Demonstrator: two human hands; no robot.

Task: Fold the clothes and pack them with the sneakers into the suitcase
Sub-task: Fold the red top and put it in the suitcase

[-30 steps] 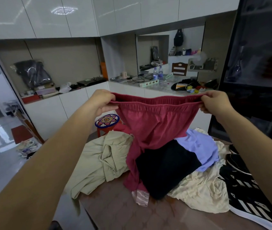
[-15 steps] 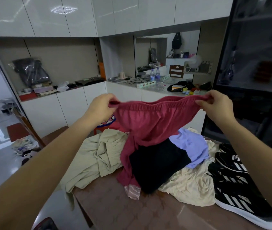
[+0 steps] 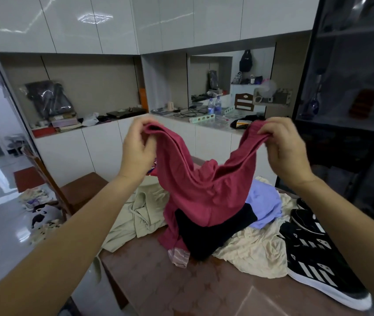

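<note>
Tabletop (image 3: 170,290): brown and patterned, nearest the camera; it carries a pile of clothes and the sneakers.
Sneakers (image 3: 313,265): black with white stripes and white soles, lying at the right side of the pile, touching the cream cloth.
Cream cloth (image 3: 256,252): crumpled on the tabletop, partly under the black garment.
Black garment (image 3: 209,233): heaped in the middle of the pile, its top covered by the red garment.
Beige garment (image 3: 142,215): bunched at the left of the pile, drooping over the tabletop's left edge.
Lilac garment (image 3: 263,201): behind the black one, lying on the cream cloth.
Red garment (image 3: 204,179): raised above the pile by its top edge, sagging between the hands, its lower end draped down onto the pile.
Left hand (image 3: 136,151): fingers curled, pinching the left end of the red garment's top edge.
Right hand (image 3: 284,149): fingers curled, pinching the right end, well apart from the left hand.
Chair (image 3: 67,188): wooden, left of the tabletop.
Water bottles (image 3: 214,106): upright on the white cupboards (image 3: 101,151) at the back.
</note>
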